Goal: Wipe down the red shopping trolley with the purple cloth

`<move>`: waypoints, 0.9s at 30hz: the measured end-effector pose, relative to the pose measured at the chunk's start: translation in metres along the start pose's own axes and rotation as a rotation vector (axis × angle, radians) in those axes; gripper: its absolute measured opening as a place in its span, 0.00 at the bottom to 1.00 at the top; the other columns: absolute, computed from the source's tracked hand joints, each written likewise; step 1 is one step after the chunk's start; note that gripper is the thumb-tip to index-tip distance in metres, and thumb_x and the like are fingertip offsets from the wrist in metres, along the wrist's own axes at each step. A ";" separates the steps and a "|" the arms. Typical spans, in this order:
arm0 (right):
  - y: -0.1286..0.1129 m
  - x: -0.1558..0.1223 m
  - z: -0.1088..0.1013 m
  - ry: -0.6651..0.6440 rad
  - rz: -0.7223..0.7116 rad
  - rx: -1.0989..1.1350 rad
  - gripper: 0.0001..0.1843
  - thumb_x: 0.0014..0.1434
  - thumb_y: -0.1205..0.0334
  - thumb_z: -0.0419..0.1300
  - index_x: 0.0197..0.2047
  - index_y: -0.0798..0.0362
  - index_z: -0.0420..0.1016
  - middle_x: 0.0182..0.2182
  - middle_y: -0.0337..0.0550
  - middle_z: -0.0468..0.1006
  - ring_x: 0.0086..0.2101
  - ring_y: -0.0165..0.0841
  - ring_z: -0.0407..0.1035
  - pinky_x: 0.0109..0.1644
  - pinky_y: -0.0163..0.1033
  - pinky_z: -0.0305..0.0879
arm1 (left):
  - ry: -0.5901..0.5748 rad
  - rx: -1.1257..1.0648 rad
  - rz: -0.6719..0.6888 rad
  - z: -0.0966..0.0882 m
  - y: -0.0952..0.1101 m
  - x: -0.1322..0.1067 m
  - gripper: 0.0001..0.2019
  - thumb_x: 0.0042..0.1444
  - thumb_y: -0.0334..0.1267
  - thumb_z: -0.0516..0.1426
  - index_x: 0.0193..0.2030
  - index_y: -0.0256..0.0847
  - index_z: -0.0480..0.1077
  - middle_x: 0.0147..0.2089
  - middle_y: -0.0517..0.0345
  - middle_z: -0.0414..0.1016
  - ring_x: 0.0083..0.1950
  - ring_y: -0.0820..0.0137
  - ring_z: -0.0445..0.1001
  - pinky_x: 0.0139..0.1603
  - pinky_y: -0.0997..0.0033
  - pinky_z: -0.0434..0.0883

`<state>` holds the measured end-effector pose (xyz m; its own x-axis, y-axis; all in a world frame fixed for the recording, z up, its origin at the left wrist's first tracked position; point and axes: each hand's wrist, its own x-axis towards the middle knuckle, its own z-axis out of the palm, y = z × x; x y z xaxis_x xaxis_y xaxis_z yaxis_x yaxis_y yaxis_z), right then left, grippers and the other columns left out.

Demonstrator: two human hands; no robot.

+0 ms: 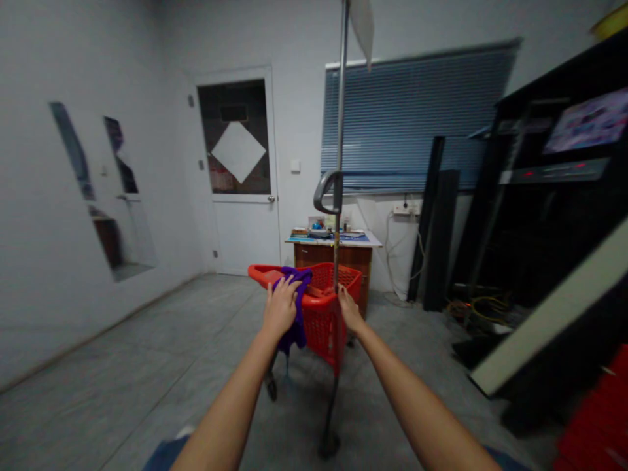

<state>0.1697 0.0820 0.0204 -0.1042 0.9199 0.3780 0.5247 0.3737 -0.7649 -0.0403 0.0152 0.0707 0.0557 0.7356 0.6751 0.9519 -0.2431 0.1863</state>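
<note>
A red plastic shopping trolley basket (322, 322) stands on a dark wheeled frame straight ahead, with a tall metal pole (339, 131) rising from it and a grey curved handle (327, 193) on the pole. My left hand (281, 306) is shut on a purple cloth (297, 332), pressing it against the basket's near left rim, and part of the cloth hangs down the outside. My right hand (350, 310) grips the basket's rim right beside the pole's foot. The inside of the basket is mostly hidden.
Behind the basket stands a wooden desk (333, 258) covered with assorted items, below blue window blinds (417, 124). A white door (243, 229) is to the left. Black panels (436, 229), a dark machine (554, 216), tangled cables (478, 311) and red crates (596, 425) crowd the right.
</note>
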 end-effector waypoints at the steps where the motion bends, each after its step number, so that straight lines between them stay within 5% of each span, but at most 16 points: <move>1: -0.005 -0.004 0.004 -0.019 0.003 0.000 0.45 0.62 0.29 0.25 0.70 0.46 0.53 0.66 0.48 0.63 0.65 0.41 0.54 0.67 0.52 0.48 | 0.005 0.003 -0.014 -0.004 0.001 -0.001 0.20 0.65 0.32 0.46 0.60 0.45 0.68 0.66 0.50 0.67 0.69 0.59 0.61 0.70 0.38 0.52; 8: -0.024 -0.006 0.006 -0.145 0.014 -0.072 0.47 0.63 0.31 0.25 0.69 0.53 0.56 0.67 0.54 0.59 0.66 0.42 0.51 0.68 0.53 0.45 | -0.042 -0.041 0.198 -0.017 0.025 -0.027 0.18 0.66 0.36 0.48 0.61 0.49 0.67 0.62 0.54 0.72 0.65 0.62 0.66 0.72 0.43 0.48; 14: -0.034 -0.008 0.001 -0.195 -0.017 -0.147 0.37 0.68 0.37 0.30 0.65 0.48 0.60 0.64 0.49 0.64 0.65 0.38 0.54 0.66 0.50 0.46 | 0.001 0.002 0.047 -0.013 0.007 -0.021 0.19 0.66 0.34 0.46 0.60 0.44 0.67 0.60 0.49 0.74 0.66 0.59 0.65 0.71 0.39 0.49; 20: -0.056 -0.014 0.025 -0.169 0.015 -0.175 0.34 0.69 0.40 0.34 0.68 0.52 0.55 0.64 0.55 0.63 0.65 0.42 0.53 0.65 0.54 0.48 | 0.068 0.107 -0.091 -0.012 0.005 -0.019 0.20 0.66 0.32 0.44 0.60 0.38 0.67 0.59 0.44 0.74 0.64 0.58 0.68 0.69 0.42 0.55; 27: -0.060 -0.025 0.029 -0.144 0.028 -0.184 0.36 0.69 0.42 0.27 0.70 0.50 0.51 0.68 0.51 0.58 0.67 0.38 0.49 0.67 0.52 0.46 | 0.064 0.150 0.135 -0.012 0.017 -0.044 0.22 0.66 0.33 0.46 0.65 0.45 0.64 0.69 0.50 0.64 0.69 0.58 0.60 0.72 0.46 0.51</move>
<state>0.1165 0.0395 0.0420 -0.2001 0.9421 0.2690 0.6731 0.3317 -0.6610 -0.0301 -0.0294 0.0530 0.1713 0.6602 0.7313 0.9716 -0.2364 -0.0142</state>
